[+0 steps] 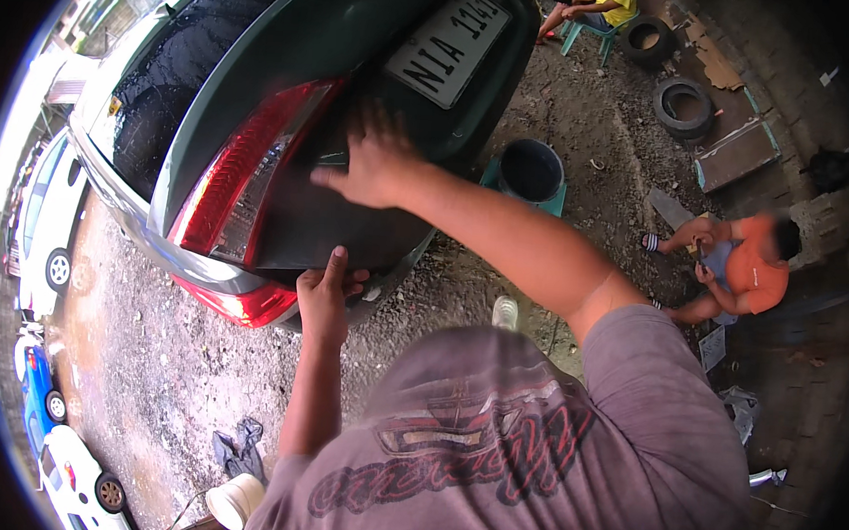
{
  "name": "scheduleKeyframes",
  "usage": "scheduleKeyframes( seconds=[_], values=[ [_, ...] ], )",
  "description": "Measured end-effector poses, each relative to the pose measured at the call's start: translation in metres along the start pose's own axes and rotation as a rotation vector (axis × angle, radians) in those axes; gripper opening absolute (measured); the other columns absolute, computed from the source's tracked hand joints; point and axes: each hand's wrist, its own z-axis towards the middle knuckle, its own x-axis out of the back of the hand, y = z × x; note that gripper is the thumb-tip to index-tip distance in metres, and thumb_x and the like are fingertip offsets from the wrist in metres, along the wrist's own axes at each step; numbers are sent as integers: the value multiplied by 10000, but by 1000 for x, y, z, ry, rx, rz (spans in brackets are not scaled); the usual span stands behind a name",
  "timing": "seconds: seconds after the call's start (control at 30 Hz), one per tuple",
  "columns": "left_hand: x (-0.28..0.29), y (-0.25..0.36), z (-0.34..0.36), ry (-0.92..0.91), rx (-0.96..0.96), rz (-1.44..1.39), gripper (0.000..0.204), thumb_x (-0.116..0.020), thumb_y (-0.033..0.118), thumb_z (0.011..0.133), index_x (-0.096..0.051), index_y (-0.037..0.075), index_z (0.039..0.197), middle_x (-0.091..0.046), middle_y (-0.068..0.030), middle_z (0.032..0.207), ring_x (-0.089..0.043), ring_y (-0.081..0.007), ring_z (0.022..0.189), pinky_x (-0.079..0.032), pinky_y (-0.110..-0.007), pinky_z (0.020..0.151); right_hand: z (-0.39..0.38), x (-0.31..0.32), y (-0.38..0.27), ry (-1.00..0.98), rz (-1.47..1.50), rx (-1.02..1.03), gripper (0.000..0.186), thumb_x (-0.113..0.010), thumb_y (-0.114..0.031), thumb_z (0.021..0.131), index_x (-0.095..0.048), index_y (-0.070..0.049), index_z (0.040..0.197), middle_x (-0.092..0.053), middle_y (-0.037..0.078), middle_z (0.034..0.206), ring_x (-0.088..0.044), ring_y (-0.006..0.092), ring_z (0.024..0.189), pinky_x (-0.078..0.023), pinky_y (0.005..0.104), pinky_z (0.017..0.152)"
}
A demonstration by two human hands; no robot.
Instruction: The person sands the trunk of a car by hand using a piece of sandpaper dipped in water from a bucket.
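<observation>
A raised dark green trunk lid [292,220] with a red and clear tail light [242,174] fills the upper left. My right hand [377,162] is over the dark panel between the tail light and the licence plate [450,46]. Its fingers are spread and smeared by motion, the thumb stands apart, and nothing shows in it; whether the palm touches the panel I cannot tell. At the lid's lower edge, my left hand [324,293] has its thumb up against the panel and its fingers curled around the edge, partly hidden.
Beyond the lid, a dark bucket [531,170] rests on a green stool [553,203]. Old tires [682,108] lie at the upper right. One person in orange [761,254] sits at right, another in yellow [616,2] at the top. Cars [52,226] line the left. A white pail [234,501] stands below.
</observation>
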Motion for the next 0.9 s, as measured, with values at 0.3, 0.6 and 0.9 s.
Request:
scheduleKeyframes(
  seconds=[0.3, 0.6, 0.9],
  values=[
    [2, 0, -3, 47, -16, -17, 368, -719, 307, 1042, -727, -59, 1002, -762, -117, 911, -755, -185, 757, -563, -273, 650, -45, 0, 40, 101, -8, 91, 1087, -606, -722, 944, -302, 72, 1621, -264, 336, 1695, -234, 473, 1598, -199, 617, 1287],
    [-12, 9, -3, 97, -20, -62, 332, -730, 281, 1035, -729, -36, 938, -753, -103, 865, -745, -190, 685, -555, -262, 596, -45, 5, 25, 178, 161, 381, 790, -739, -453, 942, -500, 38, 1513, -426, 286, 1626, -341, 475, 1550, -290, 582, 1268],
    [-5, 37, -5, 132, -124, -66, 343, -733, 325, 1037, -718, 14, 892, -750, -88, 806, -723, -165, 655, -549, -269, 578, -56, 46, 79, 266, 243, 411, 477, -698, -231, 965, -647, -48, 1402, -640, 177, 1465, -579, 346, 1400, -426, 509, 1191]
  ],
)
